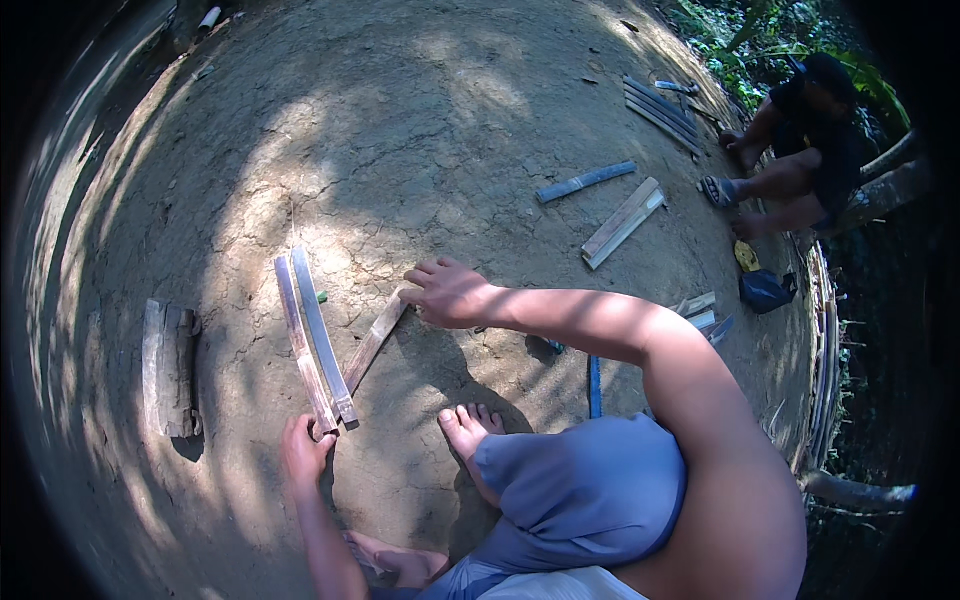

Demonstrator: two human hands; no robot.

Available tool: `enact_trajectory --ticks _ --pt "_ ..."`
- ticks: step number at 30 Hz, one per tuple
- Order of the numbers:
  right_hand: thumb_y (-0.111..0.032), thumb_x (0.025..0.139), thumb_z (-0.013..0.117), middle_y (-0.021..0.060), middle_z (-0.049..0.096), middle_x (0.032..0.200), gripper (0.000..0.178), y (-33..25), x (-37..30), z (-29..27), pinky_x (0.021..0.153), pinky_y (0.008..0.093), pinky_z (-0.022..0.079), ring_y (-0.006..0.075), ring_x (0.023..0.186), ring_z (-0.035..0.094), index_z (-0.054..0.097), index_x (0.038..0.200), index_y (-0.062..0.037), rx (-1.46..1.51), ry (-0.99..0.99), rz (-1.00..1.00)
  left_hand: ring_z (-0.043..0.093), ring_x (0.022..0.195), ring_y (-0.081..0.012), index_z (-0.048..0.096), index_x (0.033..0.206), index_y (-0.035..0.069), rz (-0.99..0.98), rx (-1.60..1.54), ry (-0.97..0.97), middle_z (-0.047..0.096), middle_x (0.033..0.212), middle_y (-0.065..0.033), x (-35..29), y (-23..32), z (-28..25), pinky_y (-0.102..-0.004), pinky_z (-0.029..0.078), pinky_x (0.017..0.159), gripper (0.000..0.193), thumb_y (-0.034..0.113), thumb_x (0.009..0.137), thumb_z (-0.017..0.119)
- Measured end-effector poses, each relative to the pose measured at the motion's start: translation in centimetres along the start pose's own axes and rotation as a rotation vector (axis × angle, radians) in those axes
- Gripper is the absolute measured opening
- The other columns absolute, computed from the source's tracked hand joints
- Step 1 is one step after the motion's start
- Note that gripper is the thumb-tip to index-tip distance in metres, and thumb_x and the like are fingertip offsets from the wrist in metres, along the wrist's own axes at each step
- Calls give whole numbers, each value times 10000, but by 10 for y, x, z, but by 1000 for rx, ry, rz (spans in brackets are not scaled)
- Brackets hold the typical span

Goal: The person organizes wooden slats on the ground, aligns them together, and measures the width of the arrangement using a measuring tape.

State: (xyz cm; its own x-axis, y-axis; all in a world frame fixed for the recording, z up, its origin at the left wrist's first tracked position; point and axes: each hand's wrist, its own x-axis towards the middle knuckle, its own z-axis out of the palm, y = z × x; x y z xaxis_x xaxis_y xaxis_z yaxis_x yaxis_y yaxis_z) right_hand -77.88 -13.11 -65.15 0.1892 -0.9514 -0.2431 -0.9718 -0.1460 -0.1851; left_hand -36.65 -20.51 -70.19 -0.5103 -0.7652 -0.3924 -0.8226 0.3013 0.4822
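Note:
My right hand [448, 292] pinches the far end of a split bamboo strip [375, 340], which lies slanted on the ground. My left hand [306, 452] is at the near end of another brownish strip [303, 340], its thumb and fingers around that tip. Close along its right side lies a greyer strip [323, 335]. The near ends of all three strips come close together, while their far ends fan apart. A small green piece [321, 297] lies just right of the grey strip.
A split log [170, 370] lies at the left. Toward the far right are a bluish strip [586, 182], paired strips [623, 223] and a row of dark strips [661, 115]. Another person [800, 150] sits there, near a black bag [768, 290]. A blue tool [595, 386] lies beside my knee.

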Motion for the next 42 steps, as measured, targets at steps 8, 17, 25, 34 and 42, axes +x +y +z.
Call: enact_trajectory --ticks 8,17,25,34,42 --pt "-326 898 687 68 645 1149 354 -48 18 56 1051 443 374 258 1198 559 674 1221 -181 61 146 -4 600 1076 -325 677 1098 97 53 99 123 620 1058 -99 -4 -8 -17 -444 515 925 396 73 729 817" --pt "-377 967 636 111 698 1056 342 -80 47 41 966 465 478 303 1072 647 706 1166 -107 422 56 123 613 1088 -332 699 1145 68 11 4 128 651 1081 -131 6 -24 -14 -431 513 953 384 140 774 769" --pt "-194 897 787 86 696 794 353 -125 135 63 509 302 520 136 567 663 604 1124 4 1348 -93 667 710 933 -346 718 1086 35 -201 -153 112 721 976 -189 58 12 -11 -431 547 834 403 310 805 806" --pt "-109 919 742 43 666 851 329 -127 148 84 624 293 539 132 707 666 558 1184 -44 1412 -30 496 687 961 -400 682 986 -6 -319 -75 163 715 970 -219 31 10 -2 -502 518 875 378 317 817 785" --pt "-222 1077 502 40 581 953 284 -145 137 38 618 287 509 135 715 577 534 1336 -109 2268 -144 595 679 908 -383 700 1041 5 -396 -115 396 683 961 -184 10 1 18 -489 522 845 394 312 815 799"
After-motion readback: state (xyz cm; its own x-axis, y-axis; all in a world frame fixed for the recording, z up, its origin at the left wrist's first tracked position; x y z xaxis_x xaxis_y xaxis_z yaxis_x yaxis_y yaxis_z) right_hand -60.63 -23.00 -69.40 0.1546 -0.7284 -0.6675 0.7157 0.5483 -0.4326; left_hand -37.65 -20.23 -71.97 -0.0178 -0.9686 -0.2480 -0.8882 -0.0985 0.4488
